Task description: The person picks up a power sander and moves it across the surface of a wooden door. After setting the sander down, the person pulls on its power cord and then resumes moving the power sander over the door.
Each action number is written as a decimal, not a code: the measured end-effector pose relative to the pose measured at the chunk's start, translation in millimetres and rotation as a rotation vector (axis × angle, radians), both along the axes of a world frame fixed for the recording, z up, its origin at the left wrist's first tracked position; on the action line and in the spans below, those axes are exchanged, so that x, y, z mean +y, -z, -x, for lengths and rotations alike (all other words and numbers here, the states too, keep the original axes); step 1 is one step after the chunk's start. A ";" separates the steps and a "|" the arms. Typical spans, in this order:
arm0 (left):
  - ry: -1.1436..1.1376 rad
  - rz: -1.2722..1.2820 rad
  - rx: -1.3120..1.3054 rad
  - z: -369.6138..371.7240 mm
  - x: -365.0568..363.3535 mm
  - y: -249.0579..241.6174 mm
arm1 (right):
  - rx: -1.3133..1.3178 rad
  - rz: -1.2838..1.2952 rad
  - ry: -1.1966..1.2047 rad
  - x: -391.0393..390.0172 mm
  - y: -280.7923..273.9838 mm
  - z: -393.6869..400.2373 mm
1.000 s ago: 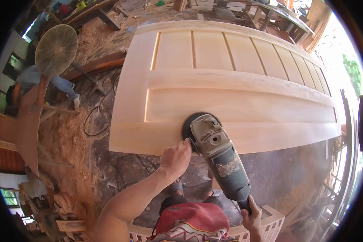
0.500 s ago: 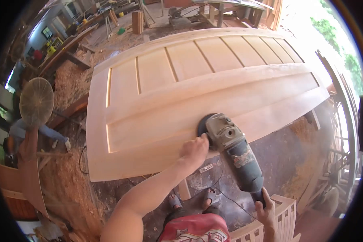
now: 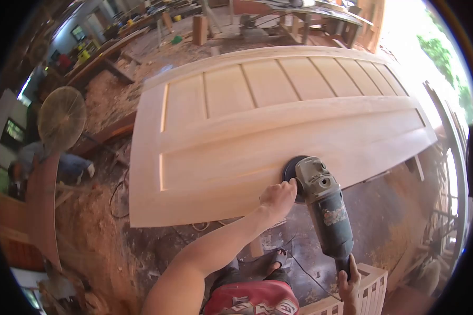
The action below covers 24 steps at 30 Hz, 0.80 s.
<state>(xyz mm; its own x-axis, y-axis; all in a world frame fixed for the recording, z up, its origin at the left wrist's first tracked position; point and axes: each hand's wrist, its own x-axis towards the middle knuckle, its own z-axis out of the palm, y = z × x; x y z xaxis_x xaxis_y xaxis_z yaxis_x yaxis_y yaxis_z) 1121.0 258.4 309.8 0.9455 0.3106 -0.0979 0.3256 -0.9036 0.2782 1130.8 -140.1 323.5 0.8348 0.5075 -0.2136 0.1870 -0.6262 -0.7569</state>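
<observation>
A pale wooden panelled door (image 3: 231, 157) lies flat in front of me, with recessed panels on its face. On its near side rests a worn dark green and grey angle grinder (image 3: 328, 215), its dark round disc (image 3: 294, 167) against the wood. My left hand (image 3: 279, 198) is closed at the grinder's head beside the disc, apparently around a side handle that the fingers hide. My right hand (image 3: 349, 281) wraps the black rear handle, lower right. The power cord (image 3: 305, 270) trails down to the floor.
A round mesh fan (image 3: 62, 118) stands at left, near a bent-over person (image 3: 71, 165) and a tall brown board (image 3: 43, 205). A slatted wooden piece (image 3: 370, 286) sits by my right hand. Behind the door is a workbench (image 3: 320, 11). Sawdust (image 3: 97, 236) covers the floor.
The grinder has moved a little right and toward the door's near edge, with both hands still on it. My view has shifted, so the whole scene sits farther right. One foot has shifted.
</observation>
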 end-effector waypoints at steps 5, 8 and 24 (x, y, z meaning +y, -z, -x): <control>-0.186 -0.068 -0.020 142.6 59.2 8.8 | 0.065 -0.027 -0.163 79.1 -3.4 68.6; -0.312 -0.046 0.004 226.8 94.1 2.5 | -0.023 -0.040 -0.366 121.6 3.2 97.0; -0.703 -0.097 -0.008 497.0 238.8 9.9 | -0.040 -0.142 -0.820 354.2 -7.1 240.3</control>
<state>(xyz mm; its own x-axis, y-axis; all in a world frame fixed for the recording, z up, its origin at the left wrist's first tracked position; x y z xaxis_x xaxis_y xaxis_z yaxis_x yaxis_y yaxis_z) 624.0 497.1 299.8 0.5185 0.8545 -0.0326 0.8391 -0.5011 0.2119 890.5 214.2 330.5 0.1941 0.9778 -0.0792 0.5707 -0.1782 -0.8016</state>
